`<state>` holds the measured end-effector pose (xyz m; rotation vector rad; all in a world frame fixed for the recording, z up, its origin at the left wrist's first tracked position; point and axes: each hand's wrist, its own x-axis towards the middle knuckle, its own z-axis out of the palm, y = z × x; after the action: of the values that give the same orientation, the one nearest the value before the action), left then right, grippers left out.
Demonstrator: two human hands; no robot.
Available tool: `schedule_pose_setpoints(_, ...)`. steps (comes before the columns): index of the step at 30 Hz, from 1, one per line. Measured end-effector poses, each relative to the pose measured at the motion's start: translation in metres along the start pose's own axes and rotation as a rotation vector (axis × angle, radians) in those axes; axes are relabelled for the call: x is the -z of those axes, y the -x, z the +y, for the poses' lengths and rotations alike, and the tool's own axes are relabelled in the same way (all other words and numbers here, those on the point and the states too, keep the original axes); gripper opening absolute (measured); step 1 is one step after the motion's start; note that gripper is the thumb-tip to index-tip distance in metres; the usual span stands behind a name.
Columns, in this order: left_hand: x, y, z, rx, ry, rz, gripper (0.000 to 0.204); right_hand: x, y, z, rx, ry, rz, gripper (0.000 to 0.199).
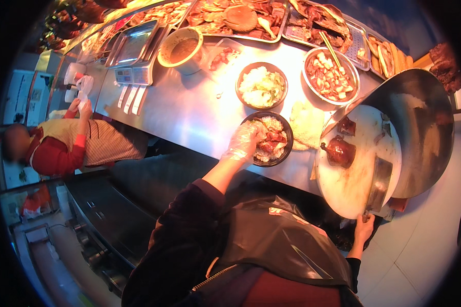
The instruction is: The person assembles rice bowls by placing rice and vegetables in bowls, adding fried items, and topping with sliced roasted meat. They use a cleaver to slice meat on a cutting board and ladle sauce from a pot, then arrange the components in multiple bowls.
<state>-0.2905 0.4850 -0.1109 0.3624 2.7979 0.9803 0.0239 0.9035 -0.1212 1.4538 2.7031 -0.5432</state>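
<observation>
My left hand (245,140), in a clear plastic glove, reaches over the left rim of a black bowl (287,149) of rice. Its bent fingers are closed at the glazed, red-brown pieces of roast meat (272,143) on the rice. My right hand (364,228), at the near edge of a round white cutting board (338,189), grips the handle of a cleaver (380,181); the blade lies flat on the board. A larger glazed roast piece (339,152) and a smaller chunk (347,126) sit on the board.
Behind the bowl stand a bowl of greens (262,87) and a metal bowl of chopped meat (331,77) with chopsticks. A folded cloth (307,123) lies beside the board. A curved metal guard (425,143) rises around it. Another person (61,148) stands left, near a scale (134,75).
</observation>
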Motion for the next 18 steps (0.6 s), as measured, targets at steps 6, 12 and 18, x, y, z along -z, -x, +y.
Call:
schedule_pose_setpoints(6,0.021,-0.003,-0.02,0.138,0.29,0.031,0.021,0.026,-0.004,-0.016,0.274,0.013,0.066,0.034)
schedule_pose_setpoints(12,0.097,-0.101,-0.115,0.313,0.477,0.405,0.029,0.026,0.034,-0.104,0.346,-0.153,-0.022,0.028)
schedule_pose_setpoints(18,0.151,-0.234,-0.141,0.061,-0.675,-0.027,0.024,-0.043,0.085,-0.226,0.313,-0.378,-0.21,0.021)
